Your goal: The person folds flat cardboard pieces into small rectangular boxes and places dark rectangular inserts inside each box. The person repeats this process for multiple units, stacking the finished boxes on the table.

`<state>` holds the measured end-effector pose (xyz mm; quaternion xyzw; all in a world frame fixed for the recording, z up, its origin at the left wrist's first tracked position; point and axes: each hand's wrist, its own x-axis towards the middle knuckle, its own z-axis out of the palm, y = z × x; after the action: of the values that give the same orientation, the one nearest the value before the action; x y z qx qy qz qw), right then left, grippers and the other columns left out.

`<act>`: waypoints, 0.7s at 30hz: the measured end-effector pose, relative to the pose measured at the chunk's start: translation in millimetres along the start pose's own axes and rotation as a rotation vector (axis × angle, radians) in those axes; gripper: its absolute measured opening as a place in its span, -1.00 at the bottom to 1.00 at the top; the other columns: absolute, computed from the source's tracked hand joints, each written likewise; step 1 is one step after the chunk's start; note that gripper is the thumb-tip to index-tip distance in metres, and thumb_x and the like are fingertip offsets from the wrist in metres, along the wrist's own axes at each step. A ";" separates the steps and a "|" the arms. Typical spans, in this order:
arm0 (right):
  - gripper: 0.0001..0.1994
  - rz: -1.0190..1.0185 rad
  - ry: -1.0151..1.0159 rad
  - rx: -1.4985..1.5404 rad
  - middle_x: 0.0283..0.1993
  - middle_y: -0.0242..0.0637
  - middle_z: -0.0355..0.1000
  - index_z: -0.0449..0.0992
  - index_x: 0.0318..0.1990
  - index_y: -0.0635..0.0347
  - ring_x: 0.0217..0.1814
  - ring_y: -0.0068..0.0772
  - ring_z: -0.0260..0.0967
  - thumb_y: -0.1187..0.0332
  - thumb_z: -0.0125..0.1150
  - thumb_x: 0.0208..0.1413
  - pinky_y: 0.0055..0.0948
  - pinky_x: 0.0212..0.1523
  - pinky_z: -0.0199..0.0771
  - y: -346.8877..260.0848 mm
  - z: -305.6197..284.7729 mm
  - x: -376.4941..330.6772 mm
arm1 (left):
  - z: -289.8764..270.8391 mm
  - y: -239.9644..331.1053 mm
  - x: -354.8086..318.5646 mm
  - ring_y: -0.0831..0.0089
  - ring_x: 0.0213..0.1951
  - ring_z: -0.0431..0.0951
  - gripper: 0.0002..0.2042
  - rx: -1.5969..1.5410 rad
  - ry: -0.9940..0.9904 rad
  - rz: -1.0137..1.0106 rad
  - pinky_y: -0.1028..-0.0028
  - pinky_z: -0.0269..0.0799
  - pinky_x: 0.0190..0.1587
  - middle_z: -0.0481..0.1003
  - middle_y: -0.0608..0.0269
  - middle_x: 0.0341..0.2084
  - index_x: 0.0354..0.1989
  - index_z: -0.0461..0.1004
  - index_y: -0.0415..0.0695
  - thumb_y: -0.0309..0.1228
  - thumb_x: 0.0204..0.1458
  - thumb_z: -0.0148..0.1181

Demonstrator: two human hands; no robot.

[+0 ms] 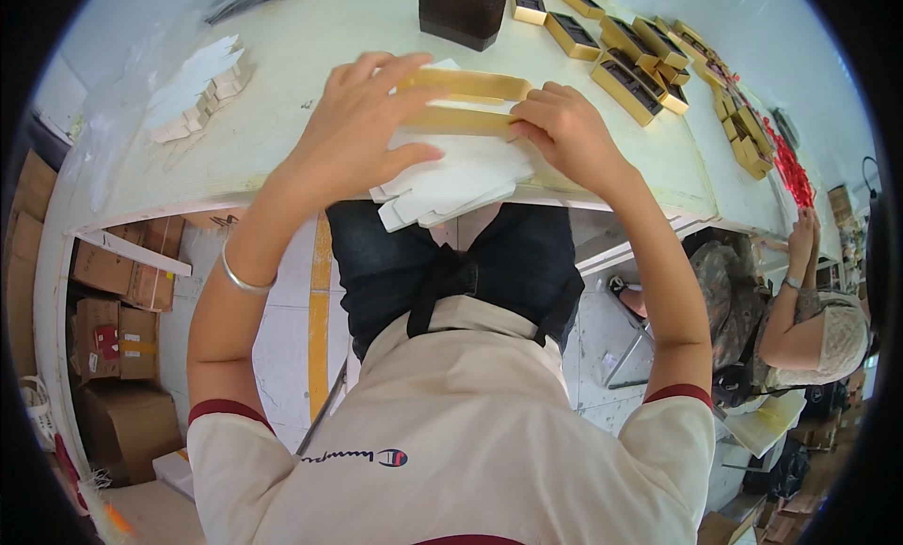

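Observation:
A gold cardboard box frame (461,122), with two long walls standing and an open middle, lies in front of me at the table's near side. At its right end my right hand (569,131) is closed, thumb and fingers pinching the corner. Over the left end reaches my left hand (362,126), its fingers spread and a little blurred, the thumb held apart. Whether those fingertips touch the gold wall I cannot tell. Beneath the frame lies a stack of white flat box blanks (456,180), jutting past the table's edge.
Finished-looking gold boxes with dark inserts (625,61) crowd the right side. A dark brown block-like stack (459,14) stands at the back. More white blanks (198,89) lie at left. Red ribbons (790,164) are near a seated co-worker (800,329). Cartons (127,263) sit below the table.

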<state>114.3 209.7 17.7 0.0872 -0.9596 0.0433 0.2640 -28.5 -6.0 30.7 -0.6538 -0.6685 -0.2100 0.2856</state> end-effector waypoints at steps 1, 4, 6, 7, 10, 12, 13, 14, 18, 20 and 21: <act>-0.88 0.038 -0.009 0.013 -0.49 -0.19 0.42 0.52 -0.43 0.21 -0.34 -0.12 0.37 0.38 0.27 -0.11 -0.22 -0.24 0.37 -17.2 -4.5 -1.5 | -3.5 10.6 0.2 0.29 -0.09 0.40 -0.67 0.062 0.040 -0.061 0.38 0.34 -0.06 0.47 0.29 -0.15 -0.14 0.48 -0.11 -0.36 -0.13 0.29; -0.87 0.092 -0.002 0.211 -0.57 -0.14 0.39 0.53 -0.39 0.22 -0.43 -0.04 0.37 0.37 0.24 -0.07 -0.22 -0.29 0.39 -60.9 2.7 -8.9 | 9.6 30.6 -17.6 0.24 -0.17 0.44 -0.74 -0.193 -0.199 -0.133 0.35 0.38 -0.10 0.48 0.21 -0.27 -0.28 0.51 -0.14 -0.30 -0.14 0.29; -0.79 0.105 0.013 0.347 -0.43 -0.11 0.41 0.49 -0.18 0.23 -0.32 -0.08 0.39 0.46 0.18 -0.02 -0.27 -0.27 0.40 -69.9 -3.5 -9.3 | 9.3 25.4 -17.7 0.20 -0.23 0.46 -0.74 -0.283 -0.378 -0.189 0.35 0.40 -0.15 0.46 0.17 -0.32 -0.32 0.49 -0.15 -0.28 -0.14 0.29; -0.74 0.086 0.034 0.350 -0.37 -0.11 0.40 0.47 -0.10 0.23 -0.30 -0.11 0.39 0.52 0.16 -0.01 -0.31 -0.28 0.40 -64.5 -9.9 -8.3 | 7.9 17.7 -18.8 0.21 -0.23 0.46 -0.74 -0.356 -0.389 -0.212 0.35 0.40 -0.14 0.46 0.17 -0.32 -0.33 0.49 -0.15 -0.28 -0.15 0.30; -0.61 -0.026 -0.072 0.321 -0.16 -0.08 0.37 0.40 0.04 0.19 -0.22 -0.13 0.36 0.59 0.14 -0.01 -0.31 -0.20 0.40 -38.7 -23.2 -9.3 | 5.6 -0.5 -20.9 0.24 -0.18 0.45 -0.73 -0.462 -0.388 -0.190 0.37 0.37 -0.09 0.45 0.19 -0.28 -0.34 0.48 -0.14 -0.30 -0.20 0.34; -0.61 -0.094 -0.187 0.380 -0.13 -0.09 0.37 0.42 0.02 0.18 -0.19 -0.13 0.35 0.59 0.16 -0.02 -0.31 -0.17 0.39 -30.2 -11.9 -16.1 | 10.2 -7.9 -20.9 0.27 -0.13 0.43 -0.71 -0.503 -0.362 -0.105 0.38 0.35 -0.02 0.45 0.24 -0.19 -0.32 0.49 -0.13 -0.41 -0.27 0.37; -0.64 -0.085 -0.227 0.407 -0.15 -0.13 0.38 0.45 -0.01 0.17 -0.19 -0.13 0.35 0.55 0.20 -0.04 -0.30 -0.15 0.38 -31.4 -6.8 -15.3 | 10.0 -8.8 -19.6 0.27 -0.13 0.44 -0.72 -0.515 -0.367 -0.107 0.38 0.35 -0.03 0.45 0.24 -0.20 -0.33 0.49 -0.13 -0.40 -0.28 0.38; -0.64 -0.081 -0.242 0.423 -0.16 -0.15 0.39 0.45 -0.03 0.18 -0.19 -0.13 0.35 0.54 0.21 -0.05 -0.31 -0.16 0.38 -28.5 -3.6 -13.7 | 9.7 -8.7 -18.7 0.28 -0.14 0.44 -0.72 -0.529 -0.372 -0.111 0.38 0.35 -0.04 0.46 0.25 -0.20 -0.35 0.49 -0.13 -0.40 -0.30 0.39; -0.70 -0.039 -0.228 0.489 -0.25 -0.20 0.40 0.49 -0.14 0.22 -0.22 -0.20 0.34 0.47 0.29 -0.11 -0.35 -0.19 0.37 -21.7 7.7 -3.0 | 7.8 -14.8 -15.0 0.32 -0.18 0.45 -0.74 -0.517 -0.481 -0.137 0.41 0.34 -0.09 0.48 0.30 -0.27 -0.42 0.50 -0.14 -0.38 -0.32 0.40; -0.75 -0.032 -0.192 0.512 -0.33 -0.23 0.38 0.48 -0.24 0.24 -0.28 -0.27 0.32 0.45 0.32 -0.11 -0.39 -0.24 0.36 -23.9 13.4 1.3 | 9.3 -17.2 -16.0 0.33 -0.20 0.45 -0.75 -0.511 -0.452 -0.117 0.42 0.34 -0.11 0.48 0.33 -0.32 -0.45 0.49 -0.14 -0.37 -0.31 0.40; -0.79 -0.042 -0.178 0.517 -0.37 -0.24 0.36 0.46 -0.29 0.25 -0.32 -0.31 0.31 0.44 0.33 -0.11 -0.42 -0.28 0.35 -24.2 16.3 3.7 | 9.8 -17.1 -17.3 0.34 -0.21 0.44 -0.76 -0.509 -0.439 -0.108 0.43 0.34 -0.12 0.48 0.35 -0.34 -0.47 0.49 -0.14 -0.36 -0.31 0.40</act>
<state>107.6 183.3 6.6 0.1752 -0.9340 0.2737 0.1484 -46.8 -13.6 13.5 -0.6975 -0.6736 -0.2394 -0.0490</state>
